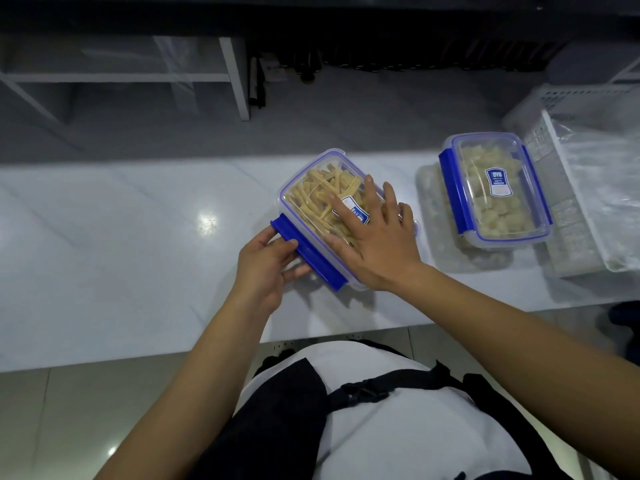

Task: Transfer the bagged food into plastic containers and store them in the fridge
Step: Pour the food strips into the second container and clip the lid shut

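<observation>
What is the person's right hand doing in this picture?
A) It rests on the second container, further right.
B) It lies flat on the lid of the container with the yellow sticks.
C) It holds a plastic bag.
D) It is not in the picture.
B: the right hand is spread flat on the lid of the fries container, while the left hand grips its blue clip.

counter (104, 237) open left, containers (495, 188) crowd right

Dim, cool overhead lighting. A specular glare spot lies on the counter (207, 221) left of both hands; soft shadows fall beneath them. Wide-angle distortion bends the edges, and the far background sinks into darkness.
</observation>
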The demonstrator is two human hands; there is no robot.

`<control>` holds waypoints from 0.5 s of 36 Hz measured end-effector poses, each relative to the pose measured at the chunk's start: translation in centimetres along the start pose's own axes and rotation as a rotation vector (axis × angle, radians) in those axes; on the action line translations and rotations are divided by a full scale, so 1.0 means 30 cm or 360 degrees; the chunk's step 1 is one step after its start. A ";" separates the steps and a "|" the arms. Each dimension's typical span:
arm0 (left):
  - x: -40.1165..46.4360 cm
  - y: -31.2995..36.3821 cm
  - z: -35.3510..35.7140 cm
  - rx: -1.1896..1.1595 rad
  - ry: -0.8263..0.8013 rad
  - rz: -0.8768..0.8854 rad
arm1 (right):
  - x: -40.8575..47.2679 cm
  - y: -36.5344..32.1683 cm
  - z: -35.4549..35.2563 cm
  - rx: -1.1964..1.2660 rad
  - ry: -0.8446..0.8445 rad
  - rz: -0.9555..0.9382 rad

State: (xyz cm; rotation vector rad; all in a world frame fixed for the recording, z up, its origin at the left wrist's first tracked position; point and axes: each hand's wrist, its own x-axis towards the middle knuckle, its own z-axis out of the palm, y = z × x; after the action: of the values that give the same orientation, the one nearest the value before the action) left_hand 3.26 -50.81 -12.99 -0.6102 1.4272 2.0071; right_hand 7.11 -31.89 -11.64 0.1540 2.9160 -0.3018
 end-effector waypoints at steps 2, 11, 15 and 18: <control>0.012 0.018 -0.007 0.0088 -0.0002 0.0012 | -0.019 0.004 -0.009 -0.0038 -0.0074 -0.0016; 0.064 0.127 -0.028 0.0554 -0.0071 0.0045 | -0.093 0.015 -0.102 -0.0222 -0.0388 -0.0141; 0.049 0.129 -0.003 0.0546 -0.0038 0.0094 | -0.049 0.038 -0.149 -0.0278 -0.0537 -0.0242; 0.025 0.110 0.034 0.0628 -0.0064 0.0168 | -0.036 0.047 -0.160 -0.0332 -0.0551 -0.0276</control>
State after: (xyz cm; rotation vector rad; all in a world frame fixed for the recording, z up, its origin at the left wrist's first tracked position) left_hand 0.39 -50.52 -10.93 -0.3258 1.7977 1.7307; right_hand 7.42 -29.59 -7.07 -0.1679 2.5960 -0.0414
